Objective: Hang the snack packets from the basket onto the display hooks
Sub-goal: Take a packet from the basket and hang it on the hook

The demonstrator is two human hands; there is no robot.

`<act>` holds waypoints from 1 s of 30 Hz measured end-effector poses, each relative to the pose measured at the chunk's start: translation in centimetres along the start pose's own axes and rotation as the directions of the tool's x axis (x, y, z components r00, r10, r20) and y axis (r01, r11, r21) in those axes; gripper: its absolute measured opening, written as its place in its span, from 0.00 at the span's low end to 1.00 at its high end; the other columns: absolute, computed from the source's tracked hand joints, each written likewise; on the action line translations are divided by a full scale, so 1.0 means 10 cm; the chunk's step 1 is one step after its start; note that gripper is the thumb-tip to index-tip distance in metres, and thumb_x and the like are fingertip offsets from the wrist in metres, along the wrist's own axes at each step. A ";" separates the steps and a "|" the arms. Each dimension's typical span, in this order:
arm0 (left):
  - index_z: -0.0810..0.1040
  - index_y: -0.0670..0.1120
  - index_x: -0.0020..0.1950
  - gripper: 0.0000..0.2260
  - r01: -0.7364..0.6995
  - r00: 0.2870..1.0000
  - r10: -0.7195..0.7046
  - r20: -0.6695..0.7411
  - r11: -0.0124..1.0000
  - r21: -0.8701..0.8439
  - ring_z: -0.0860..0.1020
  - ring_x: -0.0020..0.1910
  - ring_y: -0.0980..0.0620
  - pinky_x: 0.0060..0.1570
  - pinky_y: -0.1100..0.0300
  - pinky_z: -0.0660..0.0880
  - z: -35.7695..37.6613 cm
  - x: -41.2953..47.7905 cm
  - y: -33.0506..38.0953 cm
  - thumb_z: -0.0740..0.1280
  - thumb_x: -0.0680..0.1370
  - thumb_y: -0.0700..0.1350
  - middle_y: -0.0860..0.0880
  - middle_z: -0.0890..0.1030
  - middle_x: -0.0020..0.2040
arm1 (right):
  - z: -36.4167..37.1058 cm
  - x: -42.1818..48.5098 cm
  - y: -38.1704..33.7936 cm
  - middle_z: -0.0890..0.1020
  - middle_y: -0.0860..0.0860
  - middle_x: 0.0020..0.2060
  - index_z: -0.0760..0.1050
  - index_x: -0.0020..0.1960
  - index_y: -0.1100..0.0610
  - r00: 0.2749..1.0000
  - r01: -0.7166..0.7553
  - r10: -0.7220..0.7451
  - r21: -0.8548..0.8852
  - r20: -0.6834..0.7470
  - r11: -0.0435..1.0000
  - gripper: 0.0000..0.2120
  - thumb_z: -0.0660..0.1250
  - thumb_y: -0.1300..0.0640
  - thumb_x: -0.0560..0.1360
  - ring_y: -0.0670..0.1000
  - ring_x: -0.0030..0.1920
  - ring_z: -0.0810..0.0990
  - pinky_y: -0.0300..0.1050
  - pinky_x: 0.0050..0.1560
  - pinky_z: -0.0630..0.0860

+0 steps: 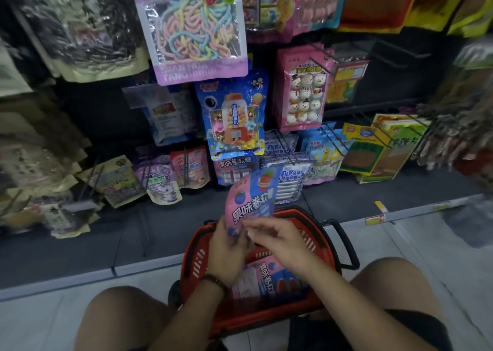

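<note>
While the left grip [226,252] curls round the lower end of a pink-and-blue snack packet [250,198], upright over the far rim of the red basket [194,260], the right grip [280,244] reaches its bottom edge; whether it pinches is unclear. More packets [266,276] lie inside.

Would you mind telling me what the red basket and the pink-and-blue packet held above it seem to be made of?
The basket looks like rigid moulded plastic, matt red, given its slotted walls and thick rim; its handle seems black plastic. The packet looks like thin glossy printed film, plastic or foil laminate, since it curves and shines.
</note>
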State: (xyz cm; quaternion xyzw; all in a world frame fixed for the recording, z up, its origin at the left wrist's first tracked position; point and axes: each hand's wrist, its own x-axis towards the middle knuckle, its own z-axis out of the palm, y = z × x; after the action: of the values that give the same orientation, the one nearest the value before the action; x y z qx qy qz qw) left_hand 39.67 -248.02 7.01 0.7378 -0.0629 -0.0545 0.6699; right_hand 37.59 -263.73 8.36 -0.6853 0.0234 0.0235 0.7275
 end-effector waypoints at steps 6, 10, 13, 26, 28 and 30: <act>0.85 0.49 0.61 0.07 0.128 0.991 -0.127 0.033 0.992 -0.018 0.86 0.58 0.56 0.58 0.61 0.82 -0.22 0.15 0.08 0.72 0.83 0.43 0.55 0.89 0.56 | -0.48 0.23 -0.15 0.85 0.54 0.48 0.80 0.59 0.55 0.908 -0.036 0.027 -0.014 -0.419 0.999 0.14 0.78 0.62 0.76 0.45 0.41 0.86 0.42 0.43 0.82; 0.85 0.47 0.61 0.08 0.150 0.988 -0.150 0.044 0.989 0.004 0.86 0.59 0.54 0.57 0.60 0.82 -0.29 0.26 0.07 0.73 0.82 0.43 0.54 0.89 0.57 | -0.60 0.34 -0.21 0.89 0.51 0.49 0.83 0.62 0.54 0.980 -0.030 0.000 -0.150 -0.197 0.988 0.13 0.77 0.59 0.78 0.49 0.48 0.89 0.42 0.49 0.83; 0.82 0.46 0.65 0.13 0.108 0.994 -0.108 0.031 0.994 -0.016 0.87 0.60 0.51 0.59 0.54 0.83 -0.32 0.36 0.07 0.75 0.81 0.39 0.51 0.89 0.59 | -0.61 0.44 -0.21 0.90 0.54 0.45 0.84 0.58 0.58 0.980 -0.024 -0.004 -0.139 -0.197 0.990 0.09 0.76 0.63 0.79 0.50 0.36 0.87 0.44 0.40 0.83; 0.86 0.47 0.51 0.07 0.069 0.990 -0.052 -0.128 0.989 0.132 0.87 0.45 0.43 0.49 0.47 0.84 -0.42 0.98 -0.22 0.76 0.79 0.36 0.50 0.88 0.44 | -0.62 0.93 0.09 0.85 0.62 0.45 0.82 0.48 0.58 0.975 -0.071 0.067 -0.011 -0.210 0.997 0.03 0.72 0.63 0.81 0.62 0.48 0.90 0.52 0.49 0.87; 0.84 0.43 0.48 0.07 0.092 0.985 -0.065 -0.159 0.981 0.171 0.85 0.45 0.43 0.46 0.55 0.83 -0.39 1.09 -0.30 0.76 0.78 0.32 0.47 0.86 0.44 | -0.63 1.06 0.16 0.86 0.58 0.48 0.84 0.53 0.56 0.977 -0.071 0.061 -0.040 -0.202 0.997 0.04 0.72 0.63 0.81 0.61 0.50 0.89 0.53 0.53 0.87; 0.84 0.37 0.48 0.06 0.122 0.978 -0.088 -0.189 0.977 0.173 0.81 0.44 0.46 0.43 0.67 0.80 -0.35 1.20 -0.35 0.73 0.78 0.27 0.46 0.84 0.43 | -0.61 1.18 0.24 0.85 0.56 0.49 0.85 0.51 0.52 0.978 -0.098 0.085 -0.057 -0.192 0.994 0.08 0.72 0.64 0.81 0.63 0.52 0.89 0.58 0.56 0.86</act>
State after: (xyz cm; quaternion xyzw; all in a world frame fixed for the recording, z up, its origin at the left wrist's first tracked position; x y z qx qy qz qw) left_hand 52.12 -246.20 3.94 0.8007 0.0326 -0.0167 0.5979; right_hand 49.24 -269.62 4.80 -0.7062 0.1233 -0.0076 0.6972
